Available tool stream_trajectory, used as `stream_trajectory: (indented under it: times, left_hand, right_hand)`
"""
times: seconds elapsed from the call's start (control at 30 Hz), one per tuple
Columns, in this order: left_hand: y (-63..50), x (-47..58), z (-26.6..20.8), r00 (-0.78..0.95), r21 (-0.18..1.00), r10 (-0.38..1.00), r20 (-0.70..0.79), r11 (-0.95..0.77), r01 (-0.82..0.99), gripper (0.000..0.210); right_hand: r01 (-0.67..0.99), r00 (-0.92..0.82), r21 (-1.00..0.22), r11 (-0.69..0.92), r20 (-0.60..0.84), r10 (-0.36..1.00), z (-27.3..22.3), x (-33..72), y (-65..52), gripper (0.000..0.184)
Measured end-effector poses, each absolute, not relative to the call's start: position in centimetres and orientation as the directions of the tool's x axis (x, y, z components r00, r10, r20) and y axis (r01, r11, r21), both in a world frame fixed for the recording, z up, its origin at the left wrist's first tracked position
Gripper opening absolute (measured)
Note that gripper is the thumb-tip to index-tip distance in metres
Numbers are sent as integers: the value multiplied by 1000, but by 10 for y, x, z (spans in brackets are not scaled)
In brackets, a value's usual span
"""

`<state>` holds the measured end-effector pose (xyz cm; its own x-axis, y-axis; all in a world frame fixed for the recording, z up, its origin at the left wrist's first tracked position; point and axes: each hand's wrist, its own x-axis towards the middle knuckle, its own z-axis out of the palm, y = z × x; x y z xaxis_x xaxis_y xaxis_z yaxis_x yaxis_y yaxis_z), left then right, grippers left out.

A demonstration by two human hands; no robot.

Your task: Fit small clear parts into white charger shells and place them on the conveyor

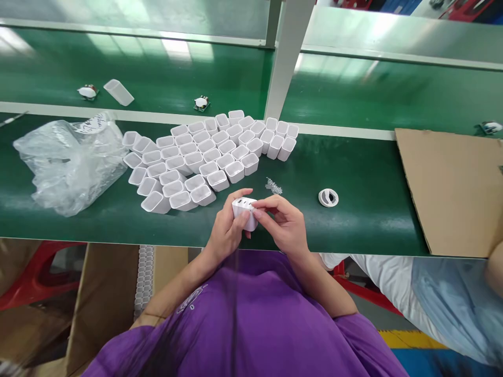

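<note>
A white charger housing (245, 213) with port openings in its upper face is held just above the front of the green bench. The fingers and thumb of my left hand (227, 228) wrap around its sides. My right hand (286, 225) pinches at the housing's right upper edge; whatever small piece lies between thumb and forefinger is too small to make out. Just beyond my hands is a little heap of clear small parts (274, 186). Many open white housings (212, 155) stand in rows to the far left of my hands.
A clear plastic bag (70, 162) lies at the left and a white tape roll (328, 198) at the right. Flat cardboard (451, 193) covers the bench's right end. On the back shelf are circuit boards (201, 103) and one housing (119, 92). Another person's clothing (451, 298) shows at right.
</note>
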<state>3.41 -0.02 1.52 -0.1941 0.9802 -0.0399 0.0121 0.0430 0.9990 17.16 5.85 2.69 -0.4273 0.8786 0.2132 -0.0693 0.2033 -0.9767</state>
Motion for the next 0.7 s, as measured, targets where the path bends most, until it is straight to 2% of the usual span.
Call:
stream_trajectory:
  times: [0.3, 0.53, 0.7]
  left_hand:
    - [0, 33, 16, -277, 987, 961, -5, 49, 155, 40]
    - [1, 32, 9, -381, 917, 900, 213, -50, 396, 33]
    - [0, 31, 9, -368, 846, 853, 370, -146, 512, 30]
  right_hand:
    - [-61, -404, -955, 289, 288, 868, 27, 168, 57, 7]
    - [-22, -431, -949, 315, 294, 853, 29, 170, 53, 4]
    - [-61, -429, -903, 425, 408, 806, 29, 170, 53, 6]
